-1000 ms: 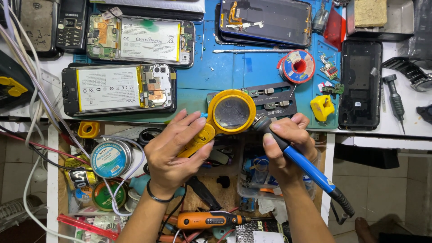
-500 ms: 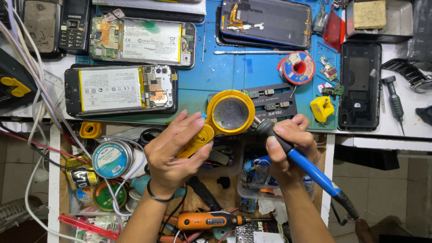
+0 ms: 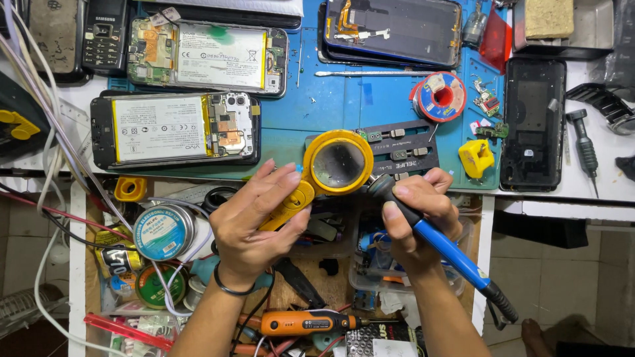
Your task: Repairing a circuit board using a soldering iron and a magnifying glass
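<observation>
At the left edge of the frame a bundle of wires (image 3: 40, 119) runs down past an opened phone (image 3: 175, 129) lying back-up on the blue mat (image 3: 370, 99). Below it, lower left, sits a round blue-lidded tin (image 3: 163, 232). Left of centre, the left hand (image 3: 254, 221) curls around the handle of a yellow magnifier (image 3: 331, 168), whose lens hovers mid-frame over a dark holder plate (image 3: 403, 149). Just right, the right hand (image 3: 413, 211) is closed around a blue-handled soldering iron (image 3: 440, 241), its tip hidden behind the lens. A solder spool (image 3: 442, 97) lies upper right, a black phone shell (image 3: 532, 132) farther right
</observation>
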